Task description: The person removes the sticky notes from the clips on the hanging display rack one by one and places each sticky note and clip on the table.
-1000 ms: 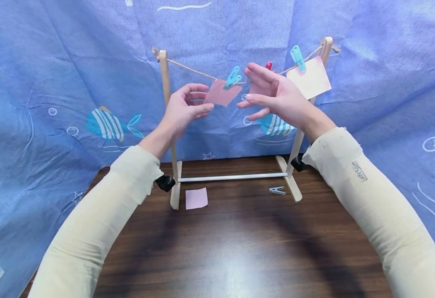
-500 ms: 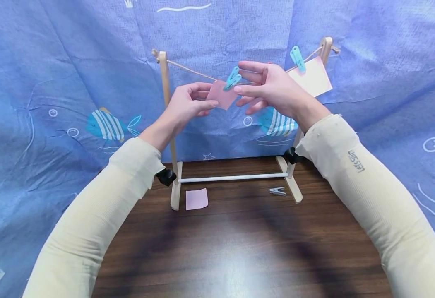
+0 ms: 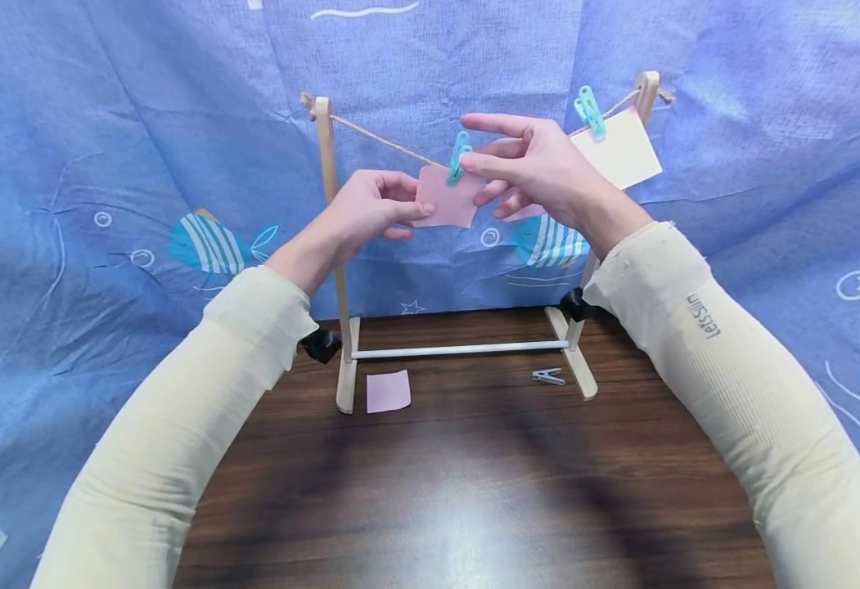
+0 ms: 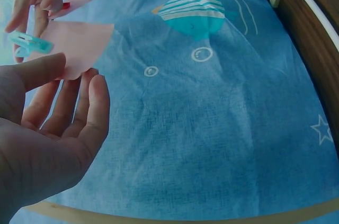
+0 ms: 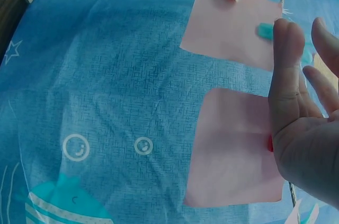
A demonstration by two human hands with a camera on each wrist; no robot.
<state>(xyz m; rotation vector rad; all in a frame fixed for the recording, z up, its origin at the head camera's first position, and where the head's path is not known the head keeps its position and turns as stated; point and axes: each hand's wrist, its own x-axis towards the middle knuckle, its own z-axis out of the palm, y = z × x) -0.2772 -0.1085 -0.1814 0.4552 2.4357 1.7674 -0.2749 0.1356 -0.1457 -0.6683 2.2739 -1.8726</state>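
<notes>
My left hand pinches the left edge of a pink paper square between thumb and fingers. A light-blue clothespin sits at the paper's top edge on the twine. My right hand has its thumb and a finger on this clothespin's handles, the other fingers spread. Below the right hand, another pink paper hangs by a red clothespin, mostly hidden by the hand. A pale paper hangs at the right under a second light-blue clothespin.
The wooden stand holds the twine between two posts, with a white bar low across it. A pink paper square and a grey clothespin lie on the dark table. A blue fish-print cloth hangs behind.
My right hand has moved left onto the light-blue clothespin. My left hand has taken the pink paper's edge. The clothespin has turned more upright and the paper hangs straighter and slightly lower.
</notes>
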